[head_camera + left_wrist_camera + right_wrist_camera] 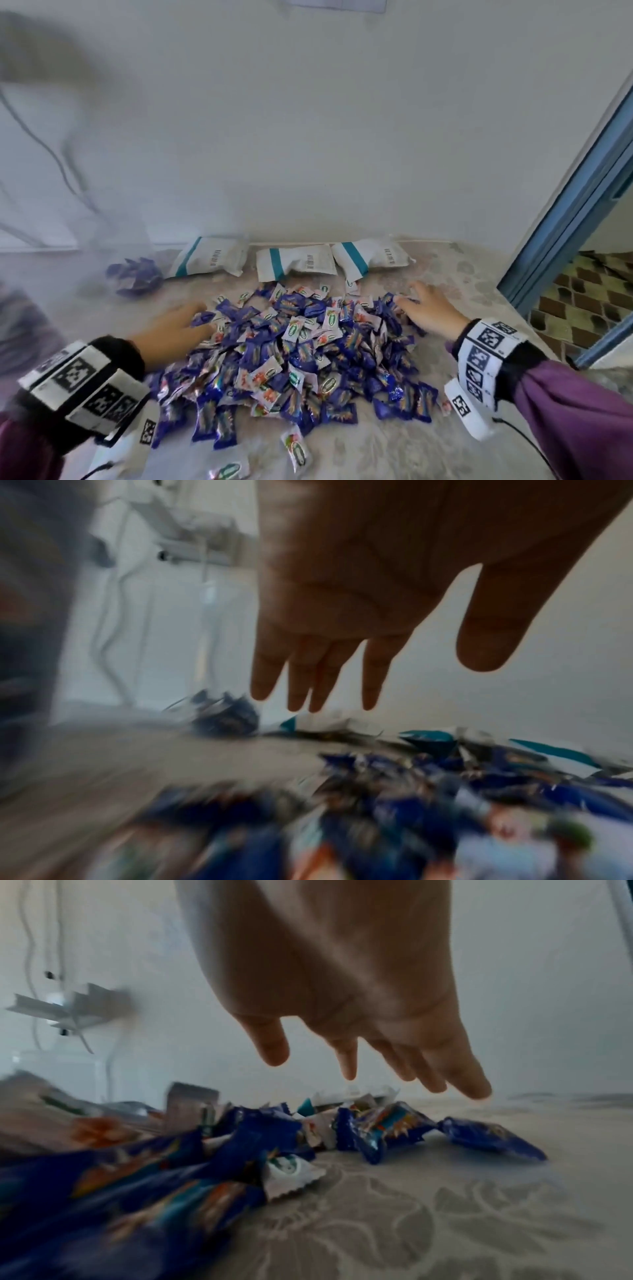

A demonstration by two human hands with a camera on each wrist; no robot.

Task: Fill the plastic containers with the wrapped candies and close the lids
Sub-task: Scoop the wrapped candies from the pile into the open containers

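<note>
Blue and white wrapped candies (294,353) are lying in a broad loose heap on a pale, flower-patterned cloth (428,455) that is covering the surface in front of a person. Both hands are reaching over the heap from opposite sides. The left hand (171,325) is lying at the heap's left edge with its fingers straight and spread, touching the outermost wrappers and gripping nothing. The right hand (431,308) is hovering at the far right edge, fingers also extended and slightly splayed, with nothing in its grip; the right wrist view is showing the fingertips (472,1088) just above the cloth beside a stray blue candy (493,1137).

Behind the heap, three white pouches with teal stripes (296,263) are lying against the wall. To the far left, a clear plastic container (113,240) is showing only as a blur, with a small cluster of blue wrappers at its bottom; whether it has a lid cannot be told.

Judging from this, the task is only beginning: nearly all the candies are waiting to be gathered, and the closing of lids is not yet done.
</note>
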